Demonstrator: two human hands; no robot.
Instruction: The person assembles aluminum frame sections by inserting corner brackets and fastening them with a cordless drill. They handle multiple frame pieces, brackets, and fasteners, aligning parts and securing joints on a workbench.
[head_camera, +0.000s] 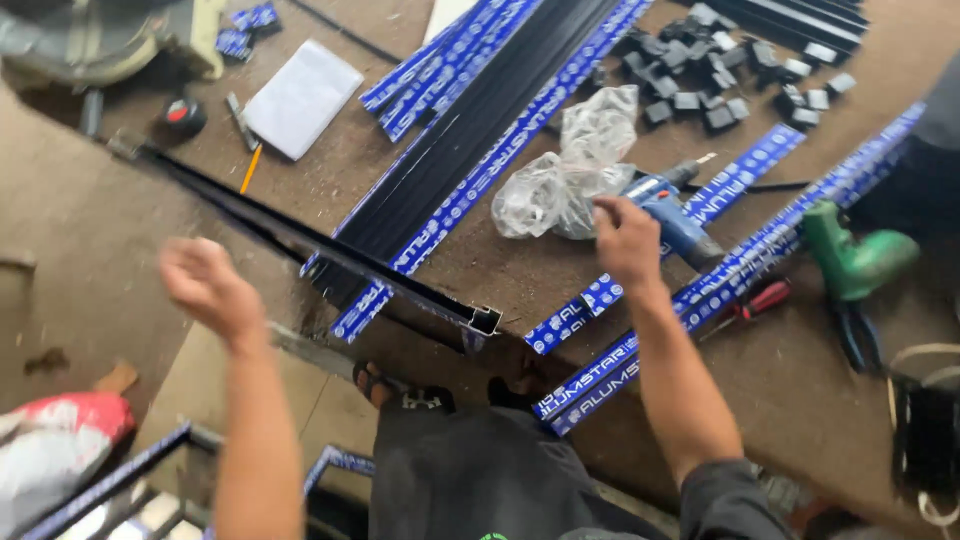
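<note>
Right now the right hand (625, 238) grasps the blue drill (668, 205); left hand (205, 285) hovers released.

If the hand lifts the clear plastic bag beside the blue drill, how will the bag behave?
The bag looks thin and crumpled, so it would probably be floppy and light. Its film seems glossy, so it may slip in the fingers. The right hand is next to it and the drill; what the bag contains cannot be seen.

A crumpled plastic bag (570, 170) lies on the floor (480, 270) just left of a cordless drill (668, 210). A heap of small corner blocks (720, 70) sits behind them, and long aluminium profiles (470, 140) lie to the left.
</note>
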